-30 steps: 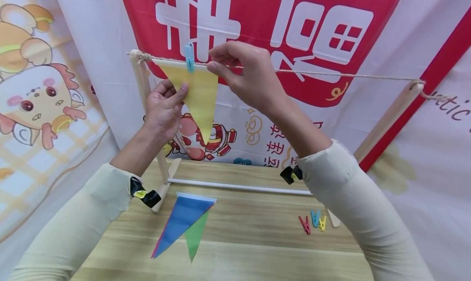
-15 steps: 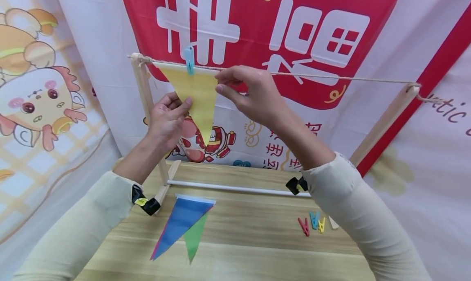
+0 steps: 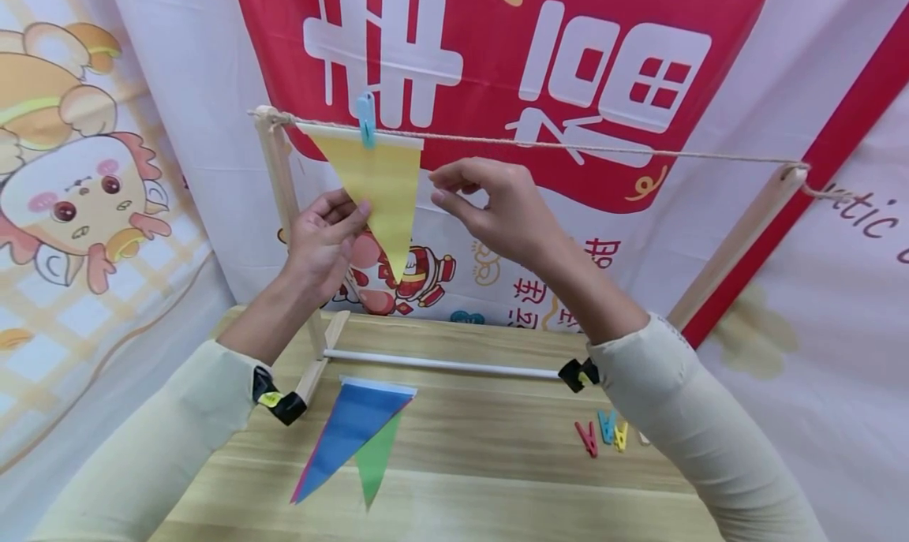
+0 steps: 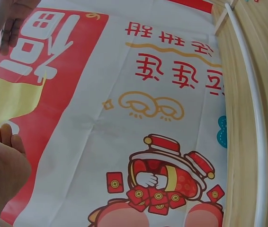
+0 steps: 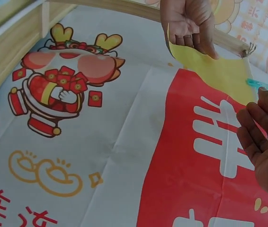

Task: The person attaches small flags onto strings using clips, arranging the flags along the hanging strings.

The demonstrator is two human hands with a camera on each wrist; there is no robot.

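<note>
A yellow triangular pennant (image 3: 389,187) with a white top band hangs from a twine line (image 3: 568,144), held by a light-blue clothespin (image 3: 366,121) near the left post. My left hand (image 3: 319,238) pinches the pennant's left edge between thumb and fingers; the right wrist view also shows this left hand (image 5: 191,23) on the yellow cloth. My right hand (image 3: 497,203) hovers just right of the pennant, below the line, fingers loosely bent. Nothing is between its fingers, and in the right wrist view this right hand (image 5: 266,142) appears apart from the cloth.
Wooden posts (image 3: 280,179) carry the twine, with a white rod (image 3: 447,364) low between them. On the wooden table (image 3: 497,502) lie a blue pennant (image 3: 351,431), a green pennant (image 3: 378,459) and red (image 3: 586,439), blue (image 3: 607,426) and yellow (image 3: 621,436) clothespins.
My right hand has left the pennant's upper right corner and moved down and slightly right. The left hand keeps its pinch and sits a little lower.
</note>
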